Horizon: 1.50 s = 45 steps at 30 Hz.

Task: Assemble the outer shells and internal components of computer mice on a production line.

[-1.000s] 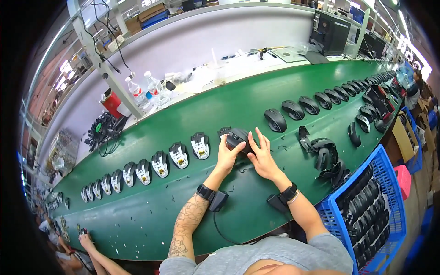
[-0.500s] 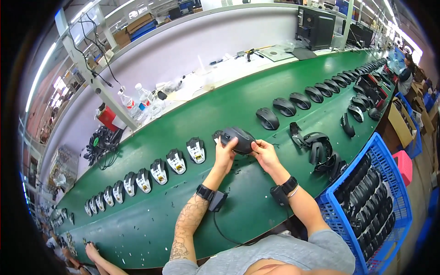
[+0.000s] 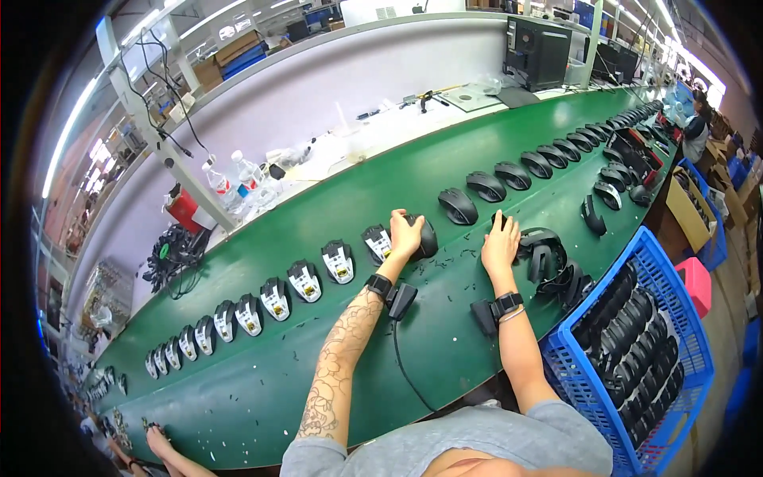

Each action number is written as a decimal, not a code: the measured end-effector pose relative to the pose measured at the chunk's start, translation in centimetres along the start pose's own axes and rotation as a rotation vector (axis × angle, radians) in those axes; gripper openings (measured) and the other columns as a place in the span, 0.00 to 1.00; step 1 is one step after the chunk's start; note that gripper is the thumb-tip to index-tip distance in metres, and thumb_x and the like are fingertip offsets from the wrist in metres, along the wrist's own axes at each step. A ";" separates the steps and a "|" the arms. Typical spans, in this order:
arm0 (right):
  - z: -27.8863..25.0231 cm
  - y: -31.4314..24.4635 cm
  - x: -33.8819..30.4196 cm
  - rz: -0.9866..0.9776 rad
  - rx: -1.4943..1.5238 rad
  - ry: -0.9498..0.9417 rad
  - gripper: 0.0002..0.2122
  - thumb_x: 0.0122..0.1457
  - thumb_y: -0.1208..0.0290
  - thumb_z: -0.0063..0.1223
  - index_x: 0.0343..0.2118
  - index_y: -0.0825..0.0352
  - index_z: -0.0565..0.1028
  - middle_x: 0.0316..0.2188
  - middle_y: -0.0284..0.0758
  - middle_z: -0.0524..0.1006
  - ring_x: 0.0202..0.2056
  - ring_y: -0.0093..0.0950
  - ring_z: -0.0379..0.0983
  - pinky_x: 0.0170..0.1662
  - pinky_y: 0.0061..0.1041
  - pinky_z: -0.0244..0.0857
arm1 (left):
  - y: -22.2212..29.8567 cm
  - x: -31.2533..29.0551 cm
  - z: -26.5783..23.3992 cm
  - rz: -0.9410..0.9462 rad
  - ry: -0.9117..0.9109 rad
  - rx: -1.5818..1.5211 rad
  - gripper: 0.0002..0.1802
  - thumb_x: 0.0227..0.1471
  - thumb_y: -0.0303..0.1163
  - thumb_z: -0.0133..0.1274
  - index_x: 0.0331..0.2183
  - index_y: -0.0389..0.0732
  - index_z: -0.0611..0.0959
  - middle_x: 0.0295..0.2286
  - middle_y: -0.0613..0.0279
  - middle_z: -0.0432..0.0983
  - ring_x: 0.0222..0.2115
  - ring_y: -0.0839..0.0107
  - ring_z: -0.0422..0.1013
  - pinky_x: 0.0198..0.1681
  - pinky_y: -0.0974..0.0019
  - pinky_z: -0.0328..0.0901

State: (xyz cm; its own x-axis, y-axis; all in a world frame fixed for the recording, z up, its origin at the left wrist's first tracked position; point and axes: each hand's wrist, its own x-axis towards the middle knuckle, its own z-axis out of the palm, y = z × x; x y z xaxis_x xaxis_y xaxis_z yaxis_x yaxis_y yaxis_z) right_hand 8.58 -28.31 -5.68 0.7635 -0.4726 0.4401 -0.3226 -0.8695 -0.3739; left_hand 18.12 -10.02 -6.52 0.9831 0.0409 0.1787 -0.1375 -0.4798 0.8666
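**A:** What was the biggest thing there?

**B:** The long green worktop [image 3: 334, 350], running from the near left corner to the far right corner. Along its far edge stood a pale raised shelf [image 3: 350, 87] with clear bottles [image 3: 238, 179] and a red canister [image 3: 184, 211] on it.

**A:** And next in size?

**B:** A blue crate [image 3: 588, 381] at the near right edge, packed with black mouse shells [image 3: 636, 350]. Just beyond it, on the worktop, lay a loose heap of black shell parts [image 3: 552, 266].

**A:** What lay on the green surface?

**B:** A row of mice down its middle. Toward the left end lay open mouse bases [image 3: 304, 280], their white insides showing; toward the far right corner ran closed black mice [image 3: 486, 186], one after another.

**A:** Where were the hands?

**B:** The left hand [image 3: 404, 233] was closed over the top of a black mouse [image 3: 426, 237] that sat on the worktop in the middle of the row, between the open bases and the closed mice. The right hand [image 3: 501, 241] lay flat, fingers spread and gripping nothing, resting on the left edge of the heap of shell parts.

**A:** Anything smaller?

**B:** A black band on each wrist, each with a small black box [image 3: 401, 300] beside it, and a cable [image 3: 405, 370] trailing from the left one to the near edge. Dark flecks were scattered across the worktop.
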 end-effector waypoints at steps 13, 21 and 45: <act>-3.8 -7.1 -2.3 -0.327 1.165 0.269 0.21 0.38 0.87 0.62 0.34 0.67 0.63 0.39 0.37 0.65 0.46 0.33 0.68 0.47 0.27 0.63 | 1.6 -3.6 -1.2 0.193 -0.041 -0.142 0.22 0.54 0.43 0.45 0.39 0.31 0.71 0.37 0.49 0.70 0.39 0.54 0.67 0.42 0.58 0.63; -3.1 -8.3 -4.1 -0.187 1.255 0.052 0.23 0.39 0.78 0.65 0.40 0.68 0.66 0.44 0.41 0.70 0.50 0.37 0.66 0.53 0.31 0.58 | 3.6 -5.6 -5.5 -0.254 -0.131 -0.895 0.13 0.59 0.37 0.39 0.33 0.38 0.71 0.27 0.64 0.71 0.23 0.77 0.69 0.26 0.73 0.66; -2.4 -7.9 -3.9 -0.423 0.957 -0.121 0.20 0.43 0.75 0.60 0.44 0.63 0.73 0.41 0.45 0.71 0.40 0.40 0.70 0.43 0.31 0.65 | -3.1 3.1 -10.2 0.095 -0.430 0.869 0.57 0.34 0.70 0.51 0.47 0.23 0.67 0.53 0.38 0.55 0.59 0.43 0.35 0.61 0.50 0.34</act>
State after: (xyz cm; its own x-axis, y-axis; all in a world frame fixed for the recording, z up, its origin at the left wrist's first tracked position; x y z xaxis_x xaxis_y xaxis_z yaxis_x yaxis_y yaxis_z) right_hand 6.83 -19.90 -2.48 0.7786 -0.0938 0.6205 0.5190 -0.4596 -0.7207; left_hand 20.35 0.54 -3.87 0.9565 -0.2723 -0.1049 -0.2511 -0.9511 0.1801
